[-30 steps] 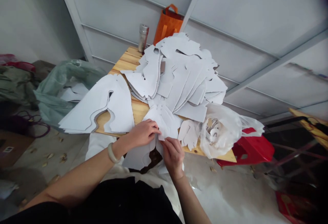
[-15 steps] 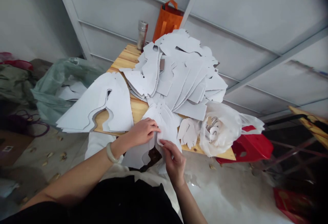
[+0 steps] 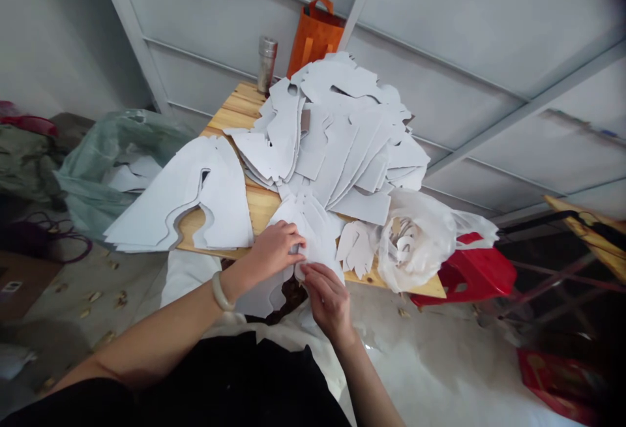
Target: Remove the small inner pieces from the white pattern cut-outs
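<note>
White cut sheets (image 3: 315,225) lie fanned at the front edge of the wooden table (image 3: 261,204). My left hand (image 3: 280,246), with a pale bangle at its wrist, pinches at the near part of these sheets; what is between its fingertips is too small to make out. Close beside it on the right, my right hand (image 3: 327,296) has its thumb and fingers pressed together at the sheets' near edge. A large heap of white cut pieces (image 3: 349,140) spreads behind the hands. Another stack of curved white pieces (image 3: 222,186) lies to the left.
A clear plastic bag (image 3: 418,244) of scraps and small white pieces (image 3: 356,249) are at the right. Behind stand a metal flask (image 3: 267,65) and an orange bag (image 3: 314,39). A green plastic bag (image 3: 92,182) is on the left, a red stool (image 3: 482,276) on the right.
My left hand's fingers have curled and the two hands are closer together at the sheets' near edge. The whole view has shifted slightly.
</note>
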Demonstrator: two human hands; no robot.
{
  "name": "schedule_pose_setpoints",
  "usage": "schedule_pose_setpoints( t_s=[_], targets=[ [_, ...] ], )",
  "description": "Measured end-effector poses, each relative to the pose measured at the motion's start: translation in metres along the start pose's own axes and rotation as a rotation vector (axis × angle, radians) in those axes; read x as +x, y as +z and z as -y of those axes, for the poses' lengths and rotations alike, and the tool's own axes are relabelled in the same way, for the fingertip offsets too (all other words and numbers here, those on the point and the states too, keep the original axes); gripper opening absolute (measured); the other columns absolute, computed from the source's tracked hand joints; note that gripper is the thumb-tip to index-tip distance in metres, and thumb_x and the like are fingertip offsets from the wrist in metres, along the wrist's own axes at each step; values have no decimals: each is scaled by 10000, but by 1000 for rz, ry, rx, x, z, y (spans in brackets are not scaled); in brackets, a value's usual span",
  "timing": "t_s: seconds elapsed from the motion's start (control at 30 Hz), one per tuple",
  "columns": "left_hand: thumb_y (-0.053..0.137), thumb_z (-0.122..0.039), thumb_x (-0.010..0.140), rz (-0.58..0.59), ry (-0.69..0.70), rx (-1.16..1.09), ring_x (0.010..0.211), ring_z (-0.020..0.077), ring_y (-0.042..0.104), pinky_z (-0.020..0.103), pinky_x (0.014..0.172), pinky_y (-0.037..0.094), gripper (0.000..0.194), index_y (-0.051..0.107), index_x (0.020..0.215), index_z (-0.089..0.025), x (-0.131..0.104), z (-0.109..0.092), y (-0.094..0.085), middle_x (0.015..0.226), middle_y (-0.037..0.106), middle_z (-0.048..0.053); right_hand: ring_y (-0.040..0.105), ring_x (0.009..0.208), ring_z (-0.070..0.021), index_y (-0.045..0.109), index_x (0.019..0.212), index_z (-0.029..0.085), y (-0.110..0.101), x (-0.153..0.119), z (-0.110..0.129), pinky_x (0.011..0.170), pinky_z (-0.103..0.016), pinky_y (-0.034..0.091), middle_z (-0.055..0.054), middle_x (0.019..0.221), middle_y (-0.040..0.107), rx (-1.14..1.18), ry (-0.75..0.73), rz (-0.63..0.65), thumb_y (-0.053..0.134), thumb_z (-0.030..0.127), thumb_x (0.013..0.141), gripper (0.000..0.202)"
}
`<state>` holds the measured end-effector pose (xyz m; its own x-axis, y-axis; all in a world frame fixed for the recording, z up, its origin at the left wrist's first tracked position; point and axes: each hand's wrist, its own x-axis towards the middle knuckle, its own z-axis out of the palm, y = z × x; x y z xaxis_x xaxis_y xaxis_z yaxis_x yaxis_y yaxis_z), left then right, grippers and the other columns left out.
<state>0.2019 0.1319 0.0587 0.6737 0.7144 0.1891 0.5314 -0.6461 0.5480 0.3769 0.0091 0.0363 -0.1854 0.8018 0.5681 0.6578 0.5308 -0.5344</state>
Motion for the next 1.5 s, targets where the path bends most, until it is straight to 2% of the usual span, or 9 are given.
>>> schedule_pose_setpoints(
  t_s=[0.27,0.4,0.57,0.7,0.83,0.97,1.17,1.5],
  targets=[
    [771,-340,898,7,4,-2,1026,241,579,382,927,467,166,749,1019,-229,-2,-1,-1,1030,669,44,695,1186,-270,703,1224,264,-4,-3,-4,983,-479,625,-72,1194,769,-30,-41,61,536,48,971,372],
    [746,-311,917,21,10,-22,1032,242,578,386,956,466,150,753,1039,-224,-2,0,-3,1028,671,46,722,1127,-259,712,1201,264,-2,0,2,988,-476,624,-67,1143,782,-31,-26,24,535,52,975,357],
    [645,-195,969,12,58,-57,1046,236,581,376,979,466,141,757,1051,-222,-1,6,-4,1039,681,46,730,1097,-242,713,1189,251,1,2,9,1013,-455,612,-62,1099,788,2,57,-47,586,62,975,312],
    [616,-178,979,9,58,-56,1043,236,581,377,965,471,160,759,1039,-219,-1,6,-3,1037,683,48,732,1092,-233,717,1176,249,1,3,10,1021,-442,607,-57,1087,790,18,82,-54,609,75,973,288],
    [686,-244,950,17,30,-44,1038,239,584,381,970,468,112,756,1034,-217,-1,0,-5,1031,679,50,734,1084,-237,714,1192,249,-1,5,9,1006,-439,615,-59,1085,789,-4,28,-30,598,64,965,315],
    [792,-333,874,34,-3,-6,1032,254,575,385,940,462,194,749,1023,-218,-1,-3,-5,1029,668,44,714,1140,-249,696,1212,242,-4,4,5,1030,-470,602,-67,1128,783,-42,-42,54,542,24,957,369],
    [799,-358,870,41,10,47,1061,252,565,369,918,442,221,731,1039,-233,-1,-1,-1,1054,664,37,655,1252,-264,683,1197,188,-6,-3,0,1092,-525,561,-115,1269,734,-91,-145,106,493,-32,914,406],
    [809,-359,860,60,-9,38,1060,253,567,365,907,442,226,735,1034,-234,0,-2,-3,1049,667,34,651,1248,-265,674,1161,150,-5,-3,2,1094,-541,555,-135,1245,741,-142,-208,112,478,-79,882,411]
  ],
)
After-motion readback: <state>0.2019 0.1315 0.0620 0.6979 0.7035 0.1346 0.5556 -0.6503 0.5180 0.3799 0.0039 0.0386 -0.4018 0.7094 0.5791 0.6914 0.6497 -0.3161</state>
